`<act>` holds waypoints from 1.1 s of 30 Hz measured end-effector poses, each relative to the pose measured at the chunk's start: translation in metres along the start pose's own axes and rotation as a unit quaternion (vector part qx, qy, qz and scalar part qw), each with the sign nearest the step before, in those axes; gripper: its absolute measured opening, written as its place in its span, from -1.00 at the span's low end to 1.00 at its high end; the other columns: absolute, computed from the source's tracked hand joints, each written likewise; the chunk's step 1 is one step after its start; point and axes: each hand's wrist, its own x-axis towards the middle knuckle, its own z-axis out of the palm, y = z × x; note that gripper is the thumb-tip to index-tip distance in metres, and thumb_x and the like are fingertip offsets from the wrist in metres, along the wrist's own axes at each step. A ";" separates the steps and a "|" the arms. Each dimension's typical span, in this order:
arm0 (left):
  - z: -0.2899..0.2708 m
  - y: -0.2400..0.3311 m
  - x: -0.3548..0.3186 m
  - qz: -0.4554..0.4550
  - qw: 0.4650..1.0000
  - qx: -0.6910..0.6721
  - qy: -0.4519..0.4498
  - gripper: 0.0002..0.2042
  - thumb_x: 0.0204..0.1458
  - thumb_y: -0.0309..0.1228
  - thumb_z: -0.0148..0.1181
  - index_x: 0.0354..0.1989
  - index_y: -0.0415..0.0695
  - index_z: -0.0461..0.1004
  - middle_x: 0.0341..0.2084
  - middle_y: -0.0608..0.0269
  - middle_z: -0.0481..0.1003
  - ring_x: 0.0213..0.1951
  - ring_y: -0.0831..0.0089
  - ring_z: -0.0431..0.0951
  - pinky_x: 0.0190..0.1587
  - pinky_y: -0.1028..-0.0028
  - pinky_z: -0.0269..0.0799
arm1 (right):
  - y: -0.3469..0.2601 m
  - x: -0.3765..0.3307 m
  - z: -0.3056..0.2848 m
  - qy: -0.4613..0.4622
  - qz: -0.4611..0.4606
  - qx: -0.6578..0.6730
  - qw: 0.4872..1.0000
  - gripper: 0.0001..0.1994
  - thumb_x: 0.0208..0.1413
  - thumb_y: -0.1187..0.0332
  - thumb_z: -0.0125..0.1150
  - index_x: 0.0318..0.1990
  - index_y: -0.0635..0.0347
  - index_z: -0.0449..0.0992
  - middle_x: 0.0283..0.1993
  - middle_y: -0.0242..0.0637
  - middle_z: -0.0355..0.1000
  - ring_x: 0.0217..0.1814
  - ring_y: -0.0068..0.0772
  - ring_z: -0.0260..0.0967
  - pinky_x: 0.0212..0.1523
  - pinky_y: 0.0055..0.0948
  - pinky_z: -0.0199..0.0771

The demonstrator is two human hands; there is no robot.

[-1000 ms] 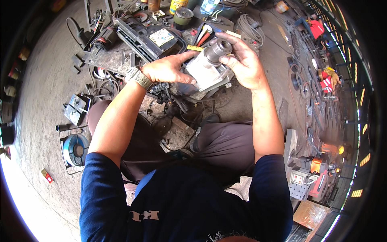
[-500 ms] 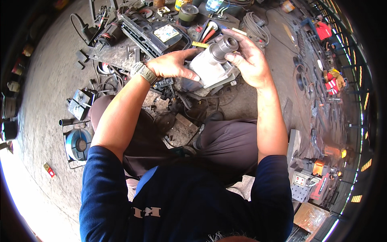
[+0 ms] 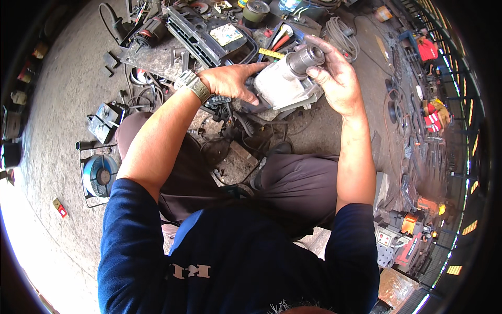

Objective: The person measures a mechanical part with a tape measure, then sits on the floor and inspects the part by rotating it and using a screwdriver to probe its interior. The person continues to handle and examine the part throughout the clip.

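Grey metal housing (image 3: 280, 89), gripped around its collar (image 3: 302, 62) by the right hand (image 3: 342, 81); left hand (image 3: 230, 82) spread wide alongside; beyond, a blue tray (image 3: 298, 33) holds hand tools (image 3: 281, 41)!

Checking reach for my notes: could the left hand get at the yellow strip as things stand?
Probably yes: the yellow strip lies just beyond the left hand, with nothing evident between them.

The grey metal housing with cylindrical neck (image 3: 282, 86) is between bare left hand (image 3: 227, 82) and bare right hand (image 3: 339, 81); beyond lies the grey coiled cable (image 3: 343, 39).
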 end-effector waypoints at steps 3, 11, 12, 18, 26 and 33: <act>-0.001 0.005 0.001 0.000 1.000 0.003 0.011 0.04 -0.06 -0.21 0.59 0.56 -0.26 0.06 0.27 -0.22 0.48 0.29 0.08 0.51 0.35 0.27 0.37 | 0.000 0.000 0.000 -0.002 -0.002 -0.011 1.000 -0.45 0.28 0.51 0.29 0.41 0.33 0.35 0.36 -0.13 0.43 0.42 -0.33 0.34 0.46 -0.31 0.27; 0.000 0.007 -0.001 -0.016 0.999 0.033 0.013 0.01 -0.01 -0.23 0.58 0.56 -0.22 0.06 0.31 -0.15 0.45 0.36 0.12 0.44 0.40 0.23 0.32 | 0.000 -0.001 0.002 0.001 0.001 0.021 1.000 -0.43 0.29 0.51 0.29 0.43 0.37 0.31 0.38 -0.11 0.40 0.45 -0.32 0.31 0.48 -0.31 0.24; 0.000 0.007 -0.001 -0.020 0.999 0.025 0.011 0.01 -0.01 -0.22 0.58 0.56 -0.21 0.06 0.31 -0.14 0.46 0.35 0.12 0.44 0.40 0.23 0.33 | -0.003 0.000 0.002 -0.002 -0.001 0.016 1.000 -0.43 0.29 0.52 0.28 0.43 0.38 0.31 0.38 -0.11 0.40 0.45 -0.32 0.31 0.48 -0.31 0.24; 0.002 0.001 0.000 -0.002 0.999 0.025 0.021 0.01 -0.02 -0.18 0.57 0.55 -0.24 0.08 0.27 -0.20 0.48 0.31 0.04 0.49 0.36 0.23 0.36 | 0.000 0.000 0.002 0.003 -0.004 0.007 1.000 -0.44 0.28 0.53 0.28 0.42 0.35 0.33 0.37 -0.12 0.41 0.43 -0.33 0.32 0.48 -0.31 0.24; -0.001 0.014 -0.004 -0.019 0.995 0.092 0.029 0.01 -0.02 0.00 0.54 0.51 -0.29 0.14 0.22 -0.31 0.49 0.29 -0.11 0.48 0.33 0.17 0.40 | 0.000 -0.002 0.003 0.009 0.005 0.034 0.999 -0.45 0.29 0.52 0.28 0.42 0.32 0.34 0.31 -0.20 0.45 0.38 -0.40 0.33 0.43 -0.35 0.29; 0.001 0.010 -0.006 0.024 0.989 0.138 0.052 -0.02 0.00 0.05 0.50 0.44 -0.37 0.21 0.14 -0.32 0.53 0.23 -0.14 0.52 0.27 0.11 0.44 | -0.001 -0.002 0.004 0.011 0.002 0.019 1.000 -0.45 0.29 0.53 0.26 0.42 0.30 0.34 0.28 -0.21 0.46 0.35 -0.41 0.35 0.41 -0.36 0.31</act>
